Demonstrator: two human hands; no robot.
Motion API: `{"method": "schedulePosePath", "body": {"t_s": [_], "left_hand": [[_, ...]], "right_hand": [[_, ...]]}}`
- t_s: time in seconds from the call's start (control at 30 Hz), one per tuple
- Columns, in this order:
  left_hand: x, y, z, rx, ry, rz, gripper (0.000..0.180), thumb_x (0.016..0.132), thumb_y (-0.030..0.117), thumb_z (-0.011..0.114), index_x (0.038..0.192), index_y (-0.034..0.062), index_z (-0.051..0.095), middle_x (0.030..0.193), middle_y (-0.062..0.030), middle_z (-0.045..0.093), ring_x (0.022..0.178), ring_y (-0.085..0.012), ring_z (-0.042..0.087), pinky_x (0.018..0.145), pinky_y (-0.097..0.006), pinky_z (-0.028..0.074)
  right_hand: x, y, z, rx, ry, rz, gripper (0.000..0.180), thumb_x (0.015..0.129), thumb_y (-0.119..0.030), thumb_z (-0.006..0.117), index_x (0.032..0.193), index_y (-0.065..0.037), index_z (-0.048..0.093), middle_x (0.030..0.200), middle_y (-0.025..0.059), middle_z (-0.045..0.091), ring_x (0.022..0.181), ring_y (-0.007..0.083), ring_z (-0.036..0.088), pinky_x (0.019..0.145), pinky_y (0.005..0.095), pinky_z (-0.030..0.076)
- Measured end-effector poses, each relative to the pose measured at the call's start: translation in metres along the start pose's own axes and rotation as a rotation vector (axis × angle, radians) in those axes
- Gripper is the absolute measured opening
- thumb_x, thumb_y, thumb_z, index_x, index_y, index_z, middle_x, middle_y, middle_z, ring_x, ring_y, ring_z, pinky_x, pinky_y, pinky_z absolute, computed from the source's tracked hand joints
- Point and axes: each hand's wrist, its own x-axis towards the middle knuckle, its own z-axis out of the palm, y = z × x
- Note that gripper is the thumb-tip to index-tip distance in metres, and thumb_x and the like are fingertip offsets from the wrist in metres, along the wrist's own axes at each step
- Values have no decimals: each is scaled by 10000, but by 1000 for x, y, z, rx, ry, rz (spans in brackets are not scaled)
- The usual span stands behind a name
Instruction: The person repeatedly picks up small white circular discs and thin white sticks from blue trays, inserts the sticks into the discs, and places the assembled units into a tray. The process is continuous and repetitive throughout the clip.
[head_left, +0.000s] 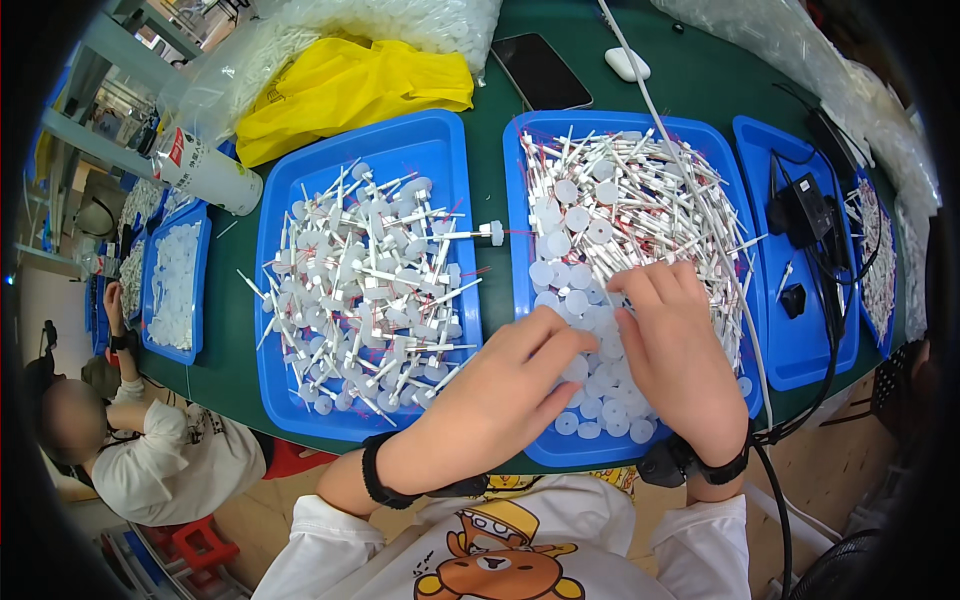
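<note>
My left hand (510, 365) hovers at the left edge of the right-hand blue tray (515, 200), over a pile of translucent white plastic discs (605, 400). Its thumb and forefinger are apart, with discs showing beneath them. My right hand (680, 345) is above the same tray, fingers bent and tips close together; what they pinch is too small to make out. Behind both hands lies a heap of thin white sticks with red wires (640, 190). The left-hand blue tray (275, 200) holds several sticks fitted with discs (370, 290).
One stick-and-disc piece (490, 233) bridges the gap between the trays. A white cable (655, 110) crosses the right tray. Farther off are a phone (540, 70), yellow bag (360, 85) and white bottle (215, 170). A black adapter (803, 210) sits in another tray; a person (180, 450) works at left.
</note>
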Motion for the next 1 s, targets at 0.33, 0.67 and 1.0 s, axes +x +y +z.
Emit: {"method": "schedulePosePath", "body": {"t_s": [0.33, 0.67, 1.0], "left_hand": [[1, 0, -4, -33, 129, -4, 282, 752, -23, 735, 1010, 44, 645, 967, -80, 531, 789, -180, 583, 699, -286, 498], [2, 4, -3, -87, 194, -51, 329, 743, -31, 736, 1055, 31, 648, 964, -84, 561, 803, -180, 585, 716, -277, 504], [0, 3, -4, -113, 236, -87, 286, 720, -15, 758, 987, 29, 664, 946, -68, 586, 776, -159, 593, 704, -274, 498]], "right_hand": [[2, -3, -2, 149, 111, 135, 90, 876, -39, 598, 960, -14, 580, 897, 145, 568, 871, 338, 511, 791, 433, 416], [2, 0, 2, 220, 18, -55, 183, 874, -40, 606, 1037, 33, 643, 925, 160, 601, 923, 347, 545, 843, 424, 437], [2, -2, 1, 194, 32, -80, 165, 861, -53, 632, 1005, 25, 650, 921, 161, 613, 922, 351, 557, 842, 424, 446]]}}
